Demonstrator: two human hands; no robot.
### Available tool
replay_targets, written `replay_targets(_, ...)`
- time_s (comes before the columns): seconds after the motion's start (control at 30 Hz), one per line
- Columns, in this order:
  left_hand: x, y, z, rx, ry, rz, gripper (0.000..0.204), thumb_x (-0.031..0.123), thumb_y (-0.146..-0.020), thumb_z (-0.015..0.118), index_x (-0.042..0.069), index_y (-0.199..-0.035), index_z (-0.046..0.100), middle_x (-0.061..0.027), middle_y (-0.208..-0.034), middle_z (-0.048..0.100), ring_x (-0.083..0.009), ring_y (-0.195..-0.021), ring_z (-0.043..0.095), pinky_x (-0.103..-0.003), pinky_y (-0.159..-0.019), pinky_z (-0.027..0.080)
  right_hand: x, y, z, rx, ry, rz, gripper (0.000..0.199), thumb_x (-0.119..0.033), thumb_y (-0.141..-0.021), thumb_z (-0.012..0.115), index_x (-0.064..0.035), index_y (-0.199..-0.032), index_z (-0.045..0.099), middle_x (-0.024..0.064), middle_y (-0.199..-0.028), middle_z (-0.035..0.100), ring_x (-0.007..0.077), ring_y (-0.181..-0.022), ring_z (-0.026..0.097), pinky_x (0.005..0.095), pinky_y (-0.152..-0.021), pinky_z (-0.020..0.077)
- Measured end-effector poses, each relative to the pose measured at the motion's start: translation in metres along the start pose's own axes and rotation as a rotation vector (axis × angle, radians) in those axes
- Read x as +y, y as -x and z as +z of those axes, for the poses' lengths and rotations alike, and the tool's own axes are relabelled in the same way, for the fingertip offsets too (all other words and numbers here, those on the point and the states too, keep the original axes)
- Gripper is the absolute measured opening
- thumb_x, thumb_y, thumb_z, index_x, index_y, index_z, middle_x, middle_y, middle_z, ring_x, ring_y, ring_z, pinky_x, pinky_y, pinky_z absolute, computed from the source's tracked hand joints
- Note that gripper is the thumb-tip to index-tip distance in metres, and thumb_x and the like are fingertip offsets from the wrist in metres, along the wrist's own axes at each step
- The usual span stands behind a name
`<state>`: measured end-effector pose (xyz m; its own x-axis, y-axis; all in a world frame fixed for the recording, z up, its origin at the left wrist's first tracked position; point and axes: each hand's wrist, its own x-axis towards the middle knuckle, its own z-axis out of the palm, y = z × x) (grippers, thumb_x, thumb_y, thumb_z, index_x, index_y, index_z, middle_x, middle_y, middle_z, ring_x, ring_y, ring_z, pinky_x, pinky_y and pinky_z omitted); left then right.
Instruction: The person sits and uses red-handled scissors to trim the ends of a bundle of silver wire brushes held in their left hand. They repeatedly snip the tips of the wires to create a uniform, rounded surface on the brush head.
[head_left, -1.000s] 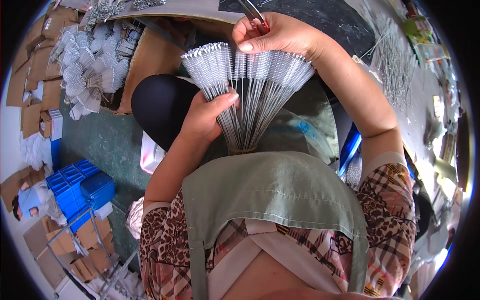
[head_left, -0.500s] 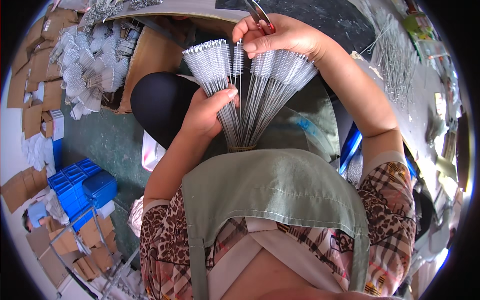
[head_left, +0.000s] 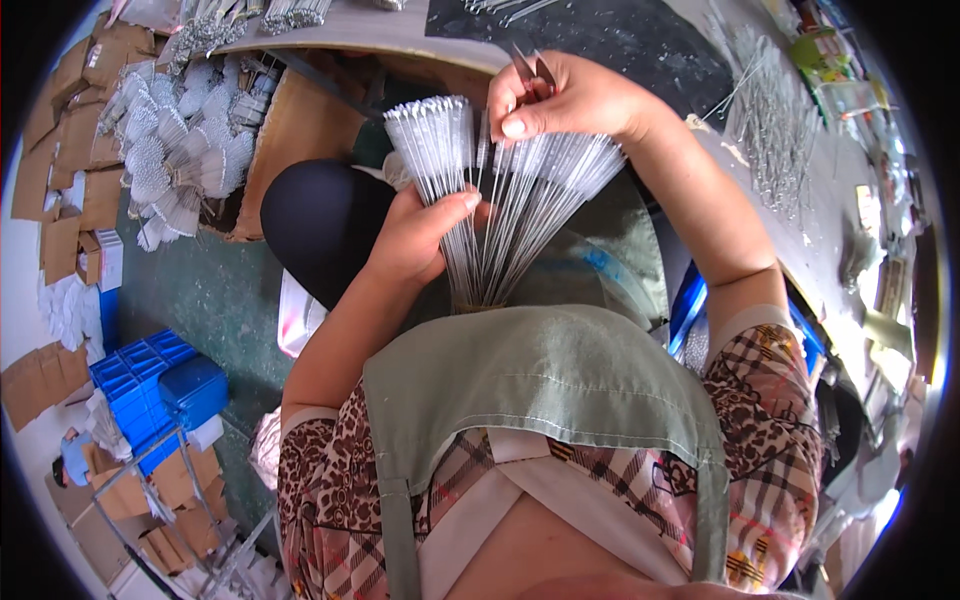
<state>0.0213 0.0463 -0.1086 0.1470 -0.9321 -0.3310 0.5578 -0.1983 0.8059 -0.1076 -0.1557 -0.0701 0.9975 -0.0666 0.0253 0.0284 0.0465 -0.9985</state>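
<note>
A fanned bundle of thin wire brushes [head_left: 432,140] with white bristle heads stands in front of my apron, heads pointing away from me. A tie at its lower end [head_left: 474,307] gathers the wire stems. My left hand [head_left: 415,230] is closed around the left part of the bundle, thumb across the stems. Over the bristle heads, my right hand [head_left: 580,98] holds what look like small scissors [head_left: 533,75], blades pointing up and slightly apart. Its thumb and forefinger meet at the tip of a single brush [head_left: 483,150] in the gap between two clusters.
At the far left, many bundled brushes [head_left: 185,145] are piled beside a cardboard box [head_left: 275,150]. The worktable [head_left: 690,170] carries a black mat [head_left: 640,45] and loose wire brushes [head_left: 770,120]. Blue crates [head_left: 140,375] and cardboard stand on the left floor.
My right hand and the scissors have shifted slightly down and right. The bundle's heads sit a little lower in view, and the left cluster has moved nearer the right one.
</note>
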Motion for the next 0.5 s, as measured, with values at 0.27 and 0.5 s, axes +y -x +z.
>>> replay_targets(0.27,-0.002,-0.004,0.002,-0.167,0.050,-0.103,0.021,0.005,-0.081,0.058,-0.001,-0.102,0.056,-0.0082,-0.091,0.061,-0.0182,-0.081,0.061,-0.033,-0.072,0.051,0.003,0.018,0.003,0.347,-0.112,-0.301,0.020,-0.023,-0.084,0.064,-0.0059,-0.081,0.055,0.0015,-0.077,0.053,0.0091,-0.067,0.048,0.0221,-0.060,0.0381)
replay_targets(0.5,-0.001,-0.011,0.000,-0.176,0.098,-0.105,0.022,0.006,-0.079,0.061,-0.001,-0.100,0.056,-0.0079,-0.091,0.061,-0.0166,-0.082,0.060,-0.031,-0.075,0.049,-0.022,0.034,-0.077,0.811,-0.142,-0.338,0.017,-0.024,-0.090,0.055,-0.0082,-0.083,0.052,-0.0004,-0.068,0.045,0.0082,-0.054,0.036,0.0220,-0.047,0.0280)
